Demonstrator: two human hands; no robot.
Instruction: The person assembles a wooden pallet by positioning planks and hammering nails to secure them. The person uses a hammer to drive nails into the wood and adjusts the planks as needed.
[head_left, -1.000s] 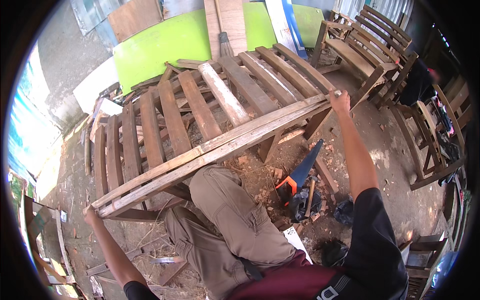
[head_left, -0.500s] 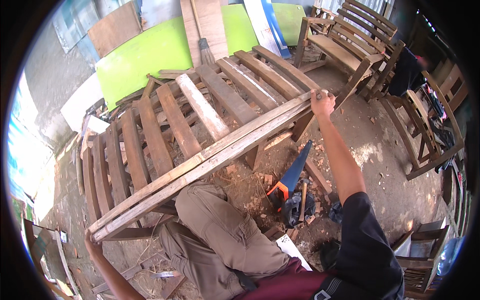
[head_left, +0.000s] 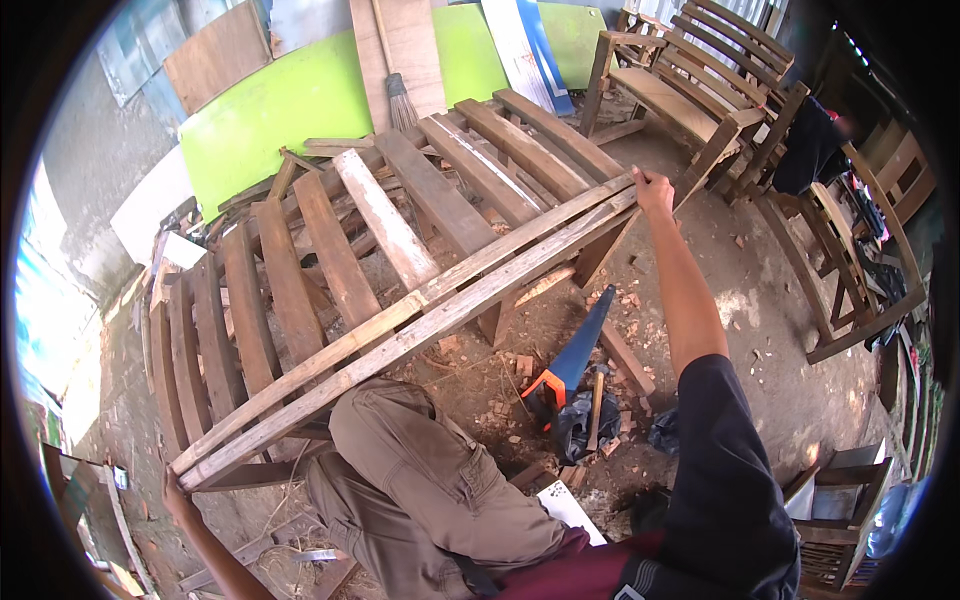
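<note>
Two long pale wooden strips [head_left: 420, 298] lie side by side across the near edge of a slatted wooden frame [head_left: 290, 280]. A narrow gap shows between them near the middle. My right hand [head_left: 654, 190] is closed at their far right end, fingers bent against the tips. At the near left end, my left hand [head_left: 178, 497] grips the lower strip's end from outside; its fingers are partly hidden. The frame's brown slats run away from me, one of them smeared white. My bent knees [head_left: 400, 440] are close under the strips.
A blue handsaw [head_left: 578, 350] with an orange handle lies on the dirt floor beside a hammer [head_left: 596, 410] and a black plastic bag [head_left: 572, 425]. Wooden benches [head_left: 690, 90] stand at the back right. A broom [head_left: 399, 100] leans against boards behind the frame.
My right hand has shifted from on top of the strips to their end. The gap between the strips looks wider in the middle. My view has shifted slightly.
</note>
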